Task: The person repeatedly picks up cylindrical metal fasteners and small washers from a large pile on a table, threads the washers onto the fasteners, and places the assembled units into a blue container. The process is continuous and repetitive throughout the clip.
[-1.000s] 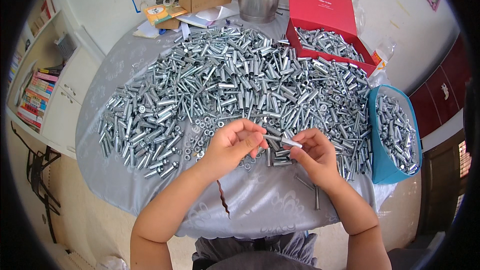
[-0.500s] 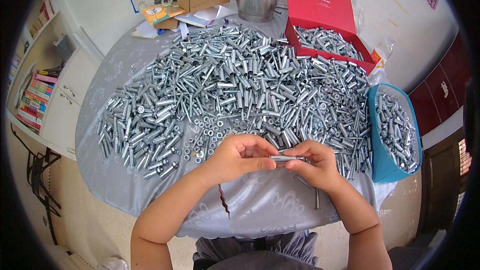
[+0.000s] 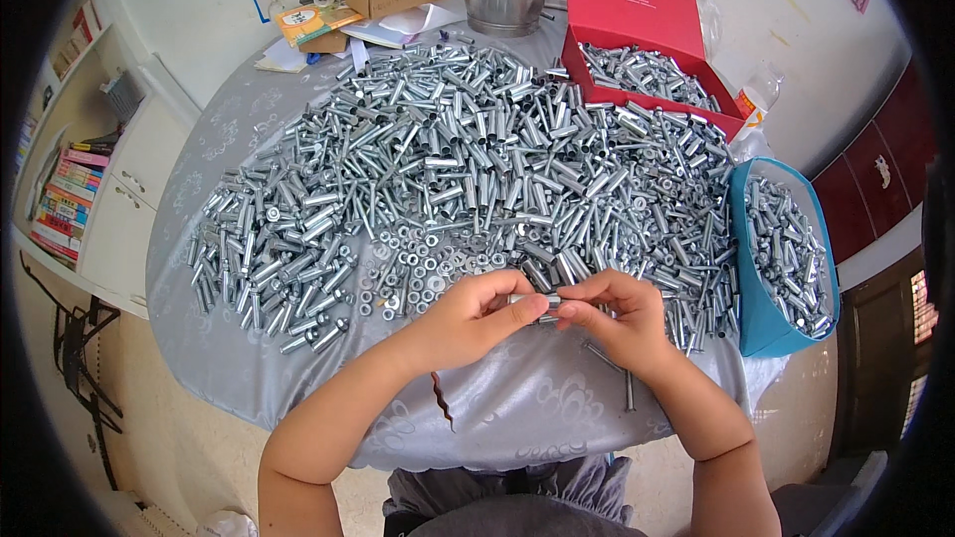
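Hands meeting above the near edge of the table: left hand and right hand each closed, fingertips pinching opposite ends of one metal sleeve, held level between them. Behind it, a heap of sleeves; washers just beside the left hand. Judged step: fitting parts together; next move likely calls for steady alignment along the sleeve's axis

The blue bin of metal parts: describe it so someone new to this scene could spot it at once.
Start at the round table under its grey patterned cloth, heaped with silvery metal sleeves. Follow the table's right edge, past the right hand, to the blue bin. Unlike the red box at the far side, it is soft-sided, oval and lidless.
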`<state>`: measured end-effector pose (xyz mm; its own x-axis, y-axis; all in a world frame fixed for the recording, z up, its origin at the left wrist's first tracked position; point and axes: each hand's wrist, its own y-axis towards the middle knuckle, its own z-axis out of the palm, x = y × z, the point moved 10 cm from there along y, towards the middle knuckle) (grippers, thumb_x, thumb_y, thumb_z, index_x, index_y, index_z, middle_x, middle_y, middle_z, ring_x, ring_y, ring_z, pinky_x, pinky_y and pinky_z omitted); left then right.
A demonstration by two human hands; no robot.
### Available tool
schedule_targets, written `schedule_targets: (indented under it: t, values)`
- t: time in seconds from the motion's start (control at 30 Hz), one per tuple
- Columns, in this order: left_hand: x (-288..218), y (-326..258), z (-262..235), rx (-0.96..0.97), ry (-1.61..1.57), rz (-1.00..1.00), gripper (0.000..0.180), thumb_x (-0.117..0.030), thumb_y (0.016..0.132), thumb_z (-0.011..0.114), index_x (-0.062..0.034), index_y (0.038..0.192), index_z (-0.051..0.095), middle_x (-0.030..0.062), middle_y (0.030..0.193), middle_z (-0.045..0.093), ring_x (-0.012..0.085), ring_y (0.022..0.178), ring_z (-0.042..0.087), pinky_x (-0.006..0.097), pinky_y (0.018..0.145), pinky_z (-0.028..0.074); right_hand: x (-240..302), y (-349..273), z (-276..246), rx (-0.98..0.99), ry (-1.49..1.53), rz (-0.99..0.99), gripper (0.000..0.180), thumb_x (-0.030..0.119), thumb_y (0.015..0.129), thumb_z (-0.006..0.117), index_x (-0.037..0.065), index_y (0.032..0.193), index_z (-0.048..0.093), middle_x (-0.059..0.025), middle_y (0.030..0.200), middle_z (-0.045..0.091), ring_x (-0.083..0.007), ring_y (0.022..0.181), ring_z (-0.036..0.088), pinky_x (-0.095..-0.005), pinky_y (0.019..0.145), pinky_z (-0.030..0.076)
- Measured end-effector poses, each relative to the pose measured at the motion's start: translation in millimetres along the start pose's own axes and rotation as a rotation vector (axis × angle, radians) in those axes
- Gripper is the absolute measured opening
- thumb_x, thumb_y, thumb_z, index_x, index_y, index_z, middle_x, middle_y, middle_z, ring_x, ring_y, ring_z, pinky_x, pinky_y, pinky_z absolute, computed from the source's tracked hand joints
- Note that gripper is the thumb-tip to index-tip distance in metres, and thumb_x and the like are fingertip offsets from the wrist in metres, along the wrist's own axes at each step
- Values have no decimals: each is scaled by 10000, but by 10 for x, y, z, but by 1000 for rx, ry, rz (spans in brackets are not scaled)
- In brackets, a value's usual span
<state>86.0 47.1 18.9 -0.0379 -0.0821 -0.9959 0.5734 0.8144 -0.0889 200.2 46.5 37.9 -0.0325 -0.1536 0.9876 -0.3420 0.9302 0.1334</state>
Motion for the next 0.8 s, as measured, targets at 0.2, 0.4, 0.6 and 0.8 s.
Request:
schedule_targets:
  t: [0.2,0.4,0.6,0.8]
  values:
    - [-80,-66,1,-30,75,33,313,-308,912,495,-30,785,562,-74,599,377,23,552,315,206,479,256,156,-16,9,1,-184,-73,145,69,791,658,-26,888,607,-67,759,636,-102,674,602,-221,631,481]
    - [-162,-113,-327,-305,-40,130,335,-282,932,428,-61,683,465,-41,543,356,44,502,314,214,464,246,176,2,-290,-212,-111,-108,97,46,778,660,5,841,598,-25,719,608,-64,635,546,-196,596,440]
    - [-94,-89,-527,-412,-147,149,409,-319,934,431,-106,587,389,-73,537,328,23,488,259,216,437,215,283,31,-659,-398,-358,-184,107,47,766,659,7,843,598,-34,753,614,-77,679,545,-207,630,424]
    - [-2,-77,-586,-459,-91,93,418,-337,916,446,-97,577,399,-36,505,349,62,473,335,223,459,252,459,69,-977,-552,-808,-197,145,63,736,652,11,862,602,-84,809,616,-189,746,569,-280,685,429]
